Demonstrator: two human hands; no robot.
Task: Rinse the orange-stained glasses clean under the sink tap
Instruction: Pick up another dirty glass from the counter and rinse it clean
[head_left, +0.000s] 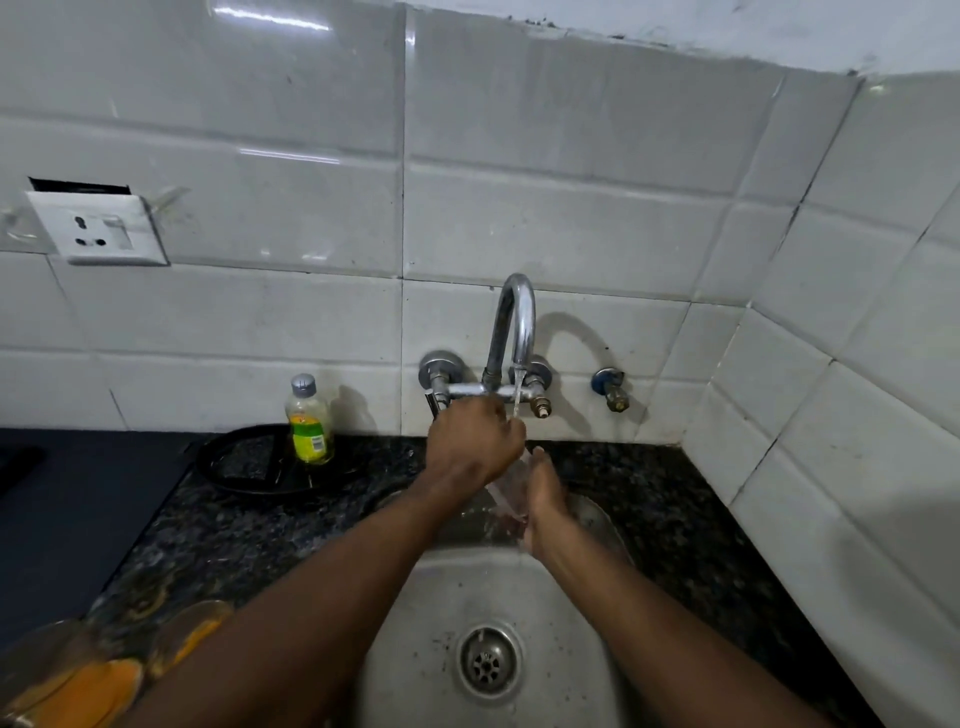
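A clear glass tilts over the steel sink, under the thin stream from the curved chrome tap. My right hand grips the glass from the right side. My left hand covers its upper end, fingers curled at the rim; whether they reach inside is hidden. Water splashes below the glass. Orange-stained glasses stand blurred on the counter at the bottom left.
A small bottle with yellow-green liquid stands on a black round stand left of the tap. Dark granite counter surrounds the sink. A wall socket sits on the tiled wall. A blue-handled valve is right of the tap.
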